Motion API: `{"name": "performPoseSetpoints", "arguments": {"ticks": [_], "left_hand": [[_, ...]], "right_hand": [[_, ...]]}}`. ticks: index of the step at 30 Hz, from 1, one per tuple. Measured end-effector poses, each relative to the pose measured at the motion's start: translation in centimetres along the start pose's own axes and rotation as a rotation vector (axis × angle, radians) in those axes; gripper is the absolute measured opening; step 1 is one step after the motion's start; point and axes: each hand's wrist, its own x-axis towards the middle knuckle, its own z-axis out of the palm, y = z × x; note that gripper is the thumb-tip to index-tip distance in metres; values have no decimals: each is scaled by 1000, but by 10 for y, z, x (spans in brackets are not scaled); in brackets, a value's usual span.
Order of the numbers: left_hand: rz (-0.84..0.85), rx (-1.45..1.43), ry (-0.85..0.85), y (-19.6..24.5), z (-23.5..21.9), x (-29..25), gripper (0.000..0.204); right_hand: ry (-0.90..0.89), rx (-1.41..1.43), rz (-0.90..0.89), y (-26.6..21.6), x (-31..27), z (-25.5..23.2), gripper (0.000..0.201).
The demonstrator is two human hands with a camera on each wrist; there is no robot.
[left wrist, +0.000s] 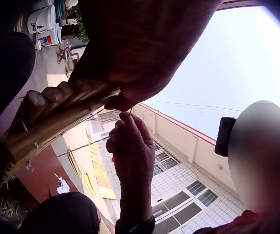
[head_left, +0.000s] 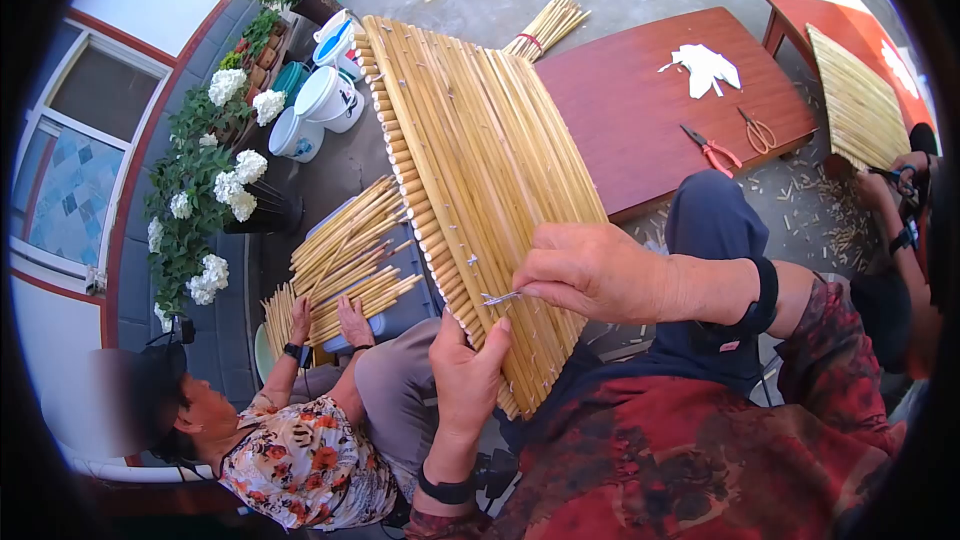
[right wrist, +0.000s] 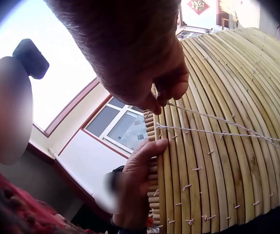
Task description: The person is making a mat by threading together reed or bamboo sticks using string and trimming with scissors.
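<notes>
A panel of pale stalks [head_left: 490, 150], laid side by side and tied with white string, slopes up from the person's lap. At its near edge my left hand [head_left: 466, 372] grips the cut ends, thumb on top and fingers hidden underneath. My right hand [head_left: 590, 270] pinches a thin white string [head_left: 500, 297] between thumb and forefinger, just above that edge. In the right wrist view, strands of string [right wrist: 198, 130] run across the stalks from the edge. Small string knots [right wrist: 190, 222] dot the panel in rows.
A red-brown table [head_left: 640, 90] beyond the panel bears red-handled pliers [head_left: 712, 149], scissors [head_left: 760, 130] and a white cloth-like piece [head_left: 705, 70]. To the left, another person [head_left: 310, 460] handles loose stalks [head_left: 350, 250]. Buckets [head_left: 328, 100] and flowers stand behind; someone at right holds another panel [head_left: 855, 100].
</notes>
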Motion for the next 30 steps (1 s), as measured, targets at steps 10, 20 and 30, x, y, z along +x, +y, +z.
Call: {"name": "performPoseSetpoints", "arguments": {"ticks": [10,20,30], "left_hand": [[-241,-148,-123,13,-1,-17,30],[-250,-209,-71,2,1,-20,32],[-233,-178,-54,-1,4,-22,33]], "right_hand": [[10,20,-47,-2,-19,23,16],[19,155,8,11,-36,26,18],[-81,120,2,9,-35,20,19]]}}
